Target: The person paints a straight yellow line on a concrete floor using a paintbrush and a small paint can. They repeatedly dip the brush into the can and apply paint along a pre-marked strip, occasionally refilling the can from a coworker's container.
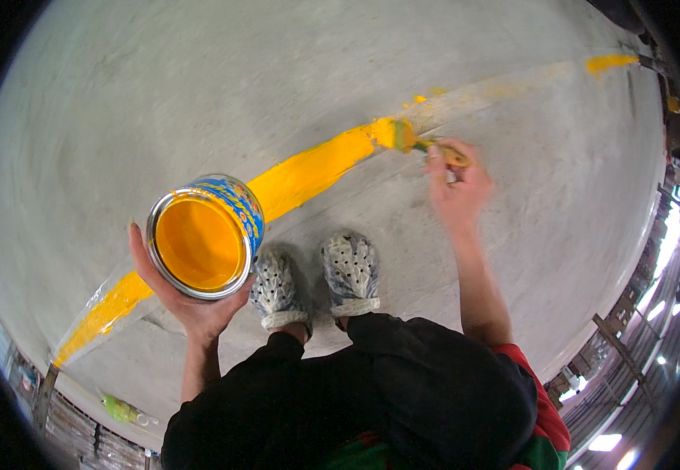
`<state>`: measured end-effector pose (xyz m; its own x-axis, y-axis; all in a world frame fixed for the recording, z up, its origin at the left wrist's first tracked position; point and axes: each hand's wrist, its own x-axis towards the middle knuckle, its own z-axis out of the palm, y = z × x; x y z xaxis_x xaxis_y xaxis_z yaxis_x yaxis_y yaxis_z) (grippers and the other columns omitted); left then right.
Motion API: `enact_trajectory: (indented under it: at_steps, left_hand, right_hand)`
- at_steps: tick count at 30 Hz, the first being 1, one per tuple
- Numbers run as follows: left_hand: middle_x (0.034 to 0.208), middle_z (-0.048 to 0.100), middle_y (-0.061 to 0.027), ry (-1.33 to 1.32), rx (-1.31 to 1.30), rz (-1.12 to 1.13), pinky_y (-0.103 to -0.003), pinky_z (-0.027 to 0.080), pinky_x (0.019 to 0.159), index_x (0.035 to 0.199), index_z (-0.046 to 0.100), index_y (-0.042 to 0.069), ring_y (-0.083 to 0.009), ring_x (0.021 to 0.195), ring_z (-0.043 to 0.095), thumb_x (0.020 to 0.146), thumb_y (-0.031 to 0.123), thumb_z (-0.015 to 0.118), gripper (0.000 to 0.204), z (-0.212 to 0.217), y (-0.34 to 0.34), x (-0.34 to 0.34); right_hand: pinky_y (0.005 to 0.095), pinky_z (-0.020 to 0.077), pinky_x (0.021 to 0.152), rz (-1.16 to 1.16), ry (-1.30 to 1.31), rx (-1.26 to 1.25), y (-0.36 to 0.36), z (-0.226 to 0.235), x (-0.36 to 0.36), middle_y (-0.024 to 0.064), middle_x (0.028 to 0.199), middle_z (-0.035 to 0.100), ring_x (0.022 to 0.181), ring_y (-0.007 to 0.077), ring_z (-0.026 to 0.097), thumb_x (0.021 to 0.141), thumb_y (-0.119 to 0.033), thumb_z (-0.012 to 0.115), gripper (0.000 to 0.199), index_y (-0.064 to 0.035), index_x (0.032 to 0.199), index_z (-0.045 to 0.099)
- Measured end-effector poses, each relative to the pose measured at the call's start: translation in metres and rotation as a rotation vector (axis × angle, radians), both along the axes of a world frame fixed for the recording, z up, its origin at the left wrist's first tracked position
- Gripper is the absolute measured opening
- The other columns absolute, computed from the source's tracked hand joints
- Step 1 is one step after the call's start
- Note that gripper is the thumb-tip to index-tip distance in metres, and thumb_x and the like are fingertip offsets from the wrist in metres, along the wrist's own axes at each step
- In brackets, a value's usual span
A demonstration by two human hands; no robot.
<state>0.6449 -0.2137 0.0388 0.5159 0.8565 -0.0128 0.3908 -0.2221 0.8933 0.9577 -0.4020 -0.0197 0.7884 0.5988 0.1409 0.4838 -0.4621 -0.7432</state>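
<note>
My left hand (197,312) is wrapped round an open paint can (234,199) with a blue patterned label and a metal rim. Yellow-orange paint (201,243) lies inside it. Between the thumb and fingers of my right hand (462,180) is the handle of a paintbrush (403,135). Its bristles are coated in yellow and touch the floor at the right end of a wet yellow stripe (309,176). The stripe runs from beside the can up to the brush. Motion slightly blurs the right hand.
Grey concrete floor (160,94) surrounds me. Another yellow patch (611,63) lies at the far right, and more yellow paint (109,305) continues at lower left. My patterned clogs (349,266) stand close below the stripe. A greenish bag (119,408) lies at lower left.
</note>
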Motion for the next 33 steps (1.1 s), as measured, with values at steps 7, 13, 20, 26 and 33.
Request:
enact_trajectory:
  at_steps: [7, 13, 20, 26, 33]
  left_hand:
    - [0.152, 0.025, -0.0157, -0.014, 0.028, -0.011, -0.047, 0.036, 0.114, 0.157, 0.005, 0.007, -0.0291, 0.137, 0.039, 0.057, 0.035, 0.094, 0.137, 0.0019, 0.0012, -0.0016]
    - [0.151, 0.027, -0.0158, 0.003, 0.012, -0.020, -0.047, 0.036, 0.114, 0.157, 0.004, 0.007, -0.0294, 0.137, 0.041, 0.057, 0.031, 0.094, 0.137, -0.0010, 0.0006, -0.0024]
    - [0.150, 0.029, -0.0158, -0.043, 0.002, 0.005, -0.047, 0.036, 0.114, 0.157, 0.005, 0.006, -0.0287, 0.136, 0.042, 0.056, 0.029, 0.094, 0.136, -0.0021, -0.0004, -0.0011]
    - [0.149, 0.031, -0.0158, -0.020, 0.044, -0.010, -0.046, 0.035, 0.113, 0.157, 0.007, 0.006, -0.0287, 0.135, 0.042, 0.055, 0.030, 0.095, 0.137, -0.0014, -0.0003, -0.0014]
    - [0.153, 0.031, -0.0155, -0.002, 0.046, -0.047, -0.048, 0.035, 0.115, 0.157, 0.006, 0.006, -0.0290, 0.138, 0.041, 0.059, 0.026, 0.093, 0.133, 0.0004, -0.0010, -0.0030]
  right_hand:
    - [0.0333, 0.0552, 0.064, 0.090, -0.330, -0.109, 0.0040, 0.0057, -0.0042, 0.0113, 0.093, 0.069, 0.073, 0.0261, 0.068, 0.087, -0.006, 0.069, 0.018, -0.0060, 0.104, 0.063]
    - [0.0312, 0.0547, 0.069, 0.193, -0.328, -0.075, 0.0045, 0.0061, -0.0091, 0.0128, 0.096, 0.069, 0.076, 0.0262, 0.069, 0.087, -0.007, 0.071, 0.017, -0.0056, 0.103, 0.065]
    - [0.0357, 0.0555, 0.066, 0.245, -0.324, -0.106, 0.0010, 0.0015, -0.0086, 0.0122, 0.095, 0.068, 0.078, 0.0283, 0.069, 0.086, -0.006, 0.069, 0.020, -0.0064, 0.105, 0.063]
    - [0.0378, 0.0559, 0.069, 0.201, -0.303, -0.121, -0.0023, 0.0009, -0.0068, 0.0116, 0.096, 0.068, 0.082, 0.0298, 0.068, 0.086, -0.007, 0.068, 0.021, -0.0075, 0.107, 0.063]
    - [0.0372, 0.0563, 0.071, 0.049, -0.323, -0.140, -0.0038, 0.0005, -0.0044, 0.0117, 0.097, 0.068, 0.083, 0.0296, 0.069, 0.088, -0.008, 0.067, 0.020, -0.0073, 0.107, 0.063]
